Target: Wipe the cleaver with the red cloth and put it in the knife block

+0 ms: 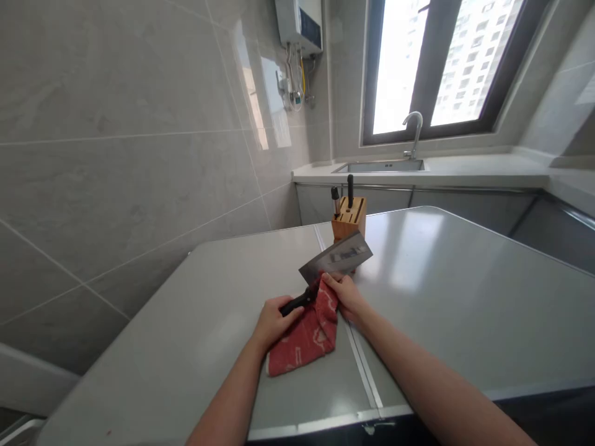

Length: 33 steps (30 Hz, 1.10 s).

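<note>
A cleaver (338,255) with a broad grey blade and a black handle is held tilted above the table. My left hand (275,321) is closed round its handle. Between the thumb and fingers of my right hand (344,293) is a red cloth (304,339) with a pale pattern, pressed to the blade near the handle. The rest of the cloth hangs down below the handle. Just behind the blade stands a wooden knife block (352,214), with two black-handled tools in its slots. The blade hides the lower part of the block.
The pale table (209,347) has a metal seam (360,359) running through its middle. Beyond it, a white counter (488,166) carries a sink (385,166) and a faucet (413,133) under a window. A tiled wall (139,173) borders the left side.
</note>
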Each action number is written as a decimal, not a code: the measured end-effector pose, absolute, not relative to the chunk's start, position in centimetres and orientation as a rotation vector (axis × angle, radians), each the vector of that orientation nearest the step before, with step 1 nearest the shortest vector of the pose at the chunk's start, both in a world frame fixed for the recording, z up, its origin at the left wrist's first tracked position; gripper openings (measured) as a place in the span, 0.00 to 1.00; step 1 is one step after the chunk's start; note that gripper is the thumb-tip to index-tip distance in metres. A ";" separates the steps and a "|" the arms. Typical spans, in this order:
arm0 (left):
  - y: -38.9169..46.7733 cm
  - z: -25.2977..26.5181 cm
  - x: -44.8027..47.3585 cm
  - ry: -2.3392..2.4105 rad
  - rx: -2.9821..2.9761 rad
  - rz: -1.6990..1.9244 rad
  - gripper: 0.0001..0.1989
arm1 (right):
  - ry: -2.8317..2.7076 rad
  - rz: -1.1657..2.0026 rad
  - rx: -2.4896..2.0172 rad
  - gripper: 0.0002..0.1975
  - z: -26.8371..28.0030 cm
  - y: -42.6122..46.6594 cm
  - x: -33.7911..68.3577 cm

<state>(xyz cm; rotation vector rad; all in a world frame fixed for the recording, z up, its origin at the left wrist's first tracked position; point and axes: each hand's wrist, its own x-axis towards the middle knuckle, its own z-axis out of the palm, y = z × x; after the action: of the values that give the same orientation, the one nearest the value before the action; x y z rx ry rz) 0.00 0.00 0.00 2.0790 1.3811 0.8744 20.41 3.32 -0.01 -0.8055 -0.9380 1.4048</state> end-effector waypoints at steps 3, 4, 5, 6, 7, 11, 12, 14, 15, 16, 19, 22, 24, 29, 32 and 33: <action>-0.2 0.0 0.0 1.349 2.086 0.910 0.19 | -1.026 1.426 -0.812 0.20 -0.3 2.8 19.8; -0.2 0.0 0.0 1.341 2.089 0.918 0.18 | -1.060 1.436 -0.818 0.21 -0.4 2.6 19.5; -0.3 0.1 0.0 1.335 2.095 0.925 0.18 | -1.088 1.446 -0.828 0.21 -0.4 2.4 19.3; -0.4 0.1 0.1 1.333 2.104 0.932 0.18 | -1.112 1.459 -0.839 0.22 -0.4 2.2 19.2; -0.4 0.1 0.1 1.333 2.116 0.938 0.18 | -1.131 1.470 -0.848 0.21 -0.4 2.0 19.0; -0.7 0.1 0.5 1.336 2.151 0.948 0.17 | -1.196 1.471 -0.833 0.20 -0.1 1.6 18.8; -0.7 0.1 0.6 1.338 2.148 0.951 0.17 | -1.211 1.463 -0.821 0.20 -0.1 1.6 18.8; -0.7 0.0 0.8 1.344 2.139 0.960 0.17 | -1.245 1.456 -0.799 0.20 0.0 1.6 18.7; -0.7 0.0 0.8 1.344 2.135 0.966 0.17 | -1.268 1.456 -0.791 0.20 0.0 1.5 18.7; -0.7 -0.1 0.8 1.341 2.134 0.974 0.17 | -1.297 1.455 -0.789 0.20 0.0 1.5 18.6; -0.7 -0.2 0.9 1.310 2.145 1.008 0.17 | -1.376 1.412 -0.831 0.21 -0.1 1.4 18.5; -0.7 -0.2 0.8 1.290 2.161 1.034 0.15 | -1.423 1.342 -0.877 0.21 -0.1 1.4 18.6; -0.7 -0.3 0.7 1.287 2.166 1.039 0.14 | -1.456 1.295 -0.898 0.19 0.0 1.5 18.7; -0.7 -0.5 0.6 1.319 2.156 1.069 0.14 | -1.532 1.230 -0.904 0.17 0.5 1.8 18.9; -0.6 -0.5 0.6 1.341 2.142 1.081 0.14 | -1.532 1.270 -0.896 0.15 0.5 1.8 19.0; -0.6 -0.5 0.6 1.348 2.138 1.083 0.14 | -1.504 1.301 -0.887 0.15 0.4 1.8 19.0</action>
<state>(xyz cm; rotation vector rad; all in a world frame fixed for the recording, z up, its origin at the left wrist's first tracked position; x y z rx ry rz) 0.63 -0.57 -0.53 2.1384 1.3483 1.0826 18.98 1.80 0.42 -0.8871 -1.5036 1.3013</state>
